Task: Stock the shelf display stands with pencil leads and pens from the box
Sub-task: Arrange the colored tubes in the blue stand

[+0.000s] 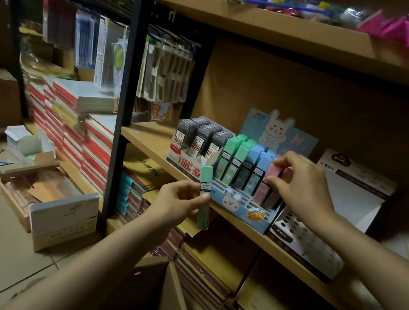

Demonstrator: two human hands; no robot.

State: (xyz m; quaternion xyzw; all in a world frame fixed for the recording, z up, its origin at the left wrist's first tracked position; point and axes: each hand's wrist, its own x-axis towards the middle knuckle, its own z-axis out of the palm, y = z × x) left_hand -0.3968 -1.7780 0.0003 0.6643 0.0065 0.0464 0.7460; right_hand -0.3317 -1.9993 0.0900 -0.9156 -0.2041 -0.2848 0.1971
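So the left hand [179, 198] is pinching a green lead case [204, 196] between thumb and fingers, held out in front of the shelf edge [148, 137], not in any slot yet. The case stands nearly upright: long axis runs 12 to 6, mint cap end pointing up at 12, darker see-through end hanging down at 6.

The spot it wants is the bunny display stand [240, 203], which sits up and to the right of that hand, roughly 1 to 2 o'clock. The green row [234, 156] is on the stand's left side, so the left hand is clearly the nearer one for it. Cases in there lean back a bit, caps up, so I'd guess the held one only needs a slight tilt before it slides in.

The right hand [301, 183] is over at the pink cases [271, 179] on the stand's right side, fingertips curled on the top of one, looks like pinching it. The grey lead box [200, 141] sits just left of the stand, touching or near enough.
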